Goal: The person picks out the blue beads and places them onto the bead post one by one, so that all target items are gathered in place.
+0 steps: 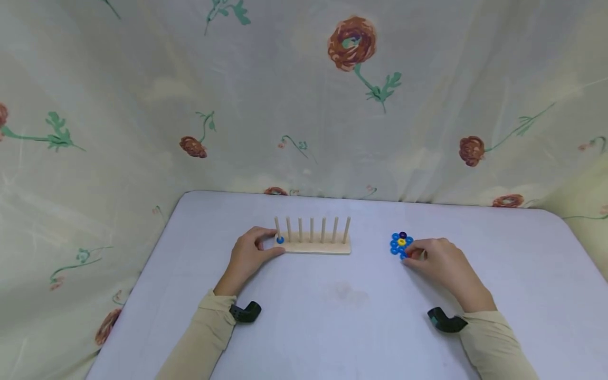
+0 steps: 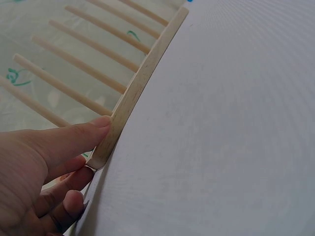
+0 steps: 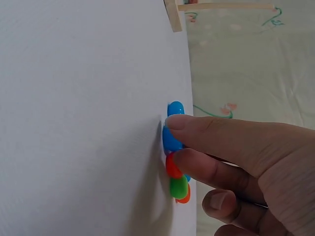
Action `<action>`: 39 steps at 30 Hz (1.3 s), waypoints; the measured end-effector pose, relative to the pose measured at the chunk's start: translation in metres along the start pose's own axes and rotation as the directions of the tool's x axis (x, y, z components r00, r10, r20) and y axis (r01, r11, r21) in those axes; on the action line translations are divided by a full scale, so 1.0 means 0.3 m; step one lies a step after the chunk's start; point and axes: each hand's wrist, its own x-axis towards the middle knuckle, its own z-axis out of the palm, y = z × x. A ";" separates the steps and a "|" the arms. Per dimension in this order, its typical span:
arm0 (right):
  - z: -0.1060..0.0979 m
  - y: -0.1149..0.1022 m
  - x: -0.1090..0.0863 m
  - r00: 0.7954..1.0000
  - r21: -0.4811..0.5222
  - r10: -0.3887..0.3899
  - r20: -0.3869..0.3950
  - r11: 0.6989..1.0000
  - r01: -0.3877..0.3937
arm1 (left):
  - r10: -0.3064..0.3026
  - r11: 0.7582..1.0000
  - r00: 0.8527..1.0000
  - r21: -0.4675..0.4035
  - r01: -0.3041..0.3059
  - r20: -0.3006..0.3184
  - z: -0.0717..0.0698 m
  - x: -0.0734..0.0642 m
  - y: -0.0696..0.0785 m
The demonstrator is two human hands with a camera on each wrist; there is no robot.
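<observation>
A wooden peg rack [image 1: 313, 247] with a row of upright pegs stands on the table, and one blue bead [image 1: 280, 240] sits low on its leftmost peg. My left hand [image 1: 249, 250] grips the rack's left end; in the left wrist view the thumb lies along the edge of the base [image 2: 130, 93]. To the right, a cluster of small ring beads [image 1: 394, 244] lies on the table, mostly blue around a yellow one. With thumb and index finger, my right hand [image 1: 439, 264] pinches a blue bead [image 3: 171, 140] at the cluster's near side. Red and green beads [image 3: 178, 188] show beside those fingers.
A white-covered table [image 1: 332, 322] extends around both hands, its far edge close to a hanging curtain [image 1: 285, 79] printed with flowers. A dark wrist device [image 1: 247, 312] is worn on the left wrist, another dark device [image 1: 446, 321] on the right.
</observation>
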 end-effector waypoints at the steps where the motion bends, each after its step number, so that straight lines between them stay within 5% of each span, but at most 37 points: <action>1: 0.002 -0.001 0.002 1.000 0.000 0.002 0.003 1.000 -0.002 | -0.002 1.000 1.000 0.001 0.002 -0.001 0.000 0.000 0.000; 15: 0.018 0.007 0.009 1.000 0.009 0.003 -0.008 1.000 -0.003 | -0.002 1.000 1.000 0.010 0.002 -0.001 -0.001 0.001 -0.001; 29: 0.021 -0.003 -0.002 0.970 -0.009 -0.134 -0.202 0.991 0.135 | -0.008 1.000 1.000 -0.006 0.008 -0.002 -0.005 -0.001 0.009; 39: 0.026 0.002 -0.001 0.951 -0.026 -0.184 -0.248 0.983 0.183 | -0.009 1.000 1.000 -0.005 0.009 -0.001 -0.002 0.002 0.006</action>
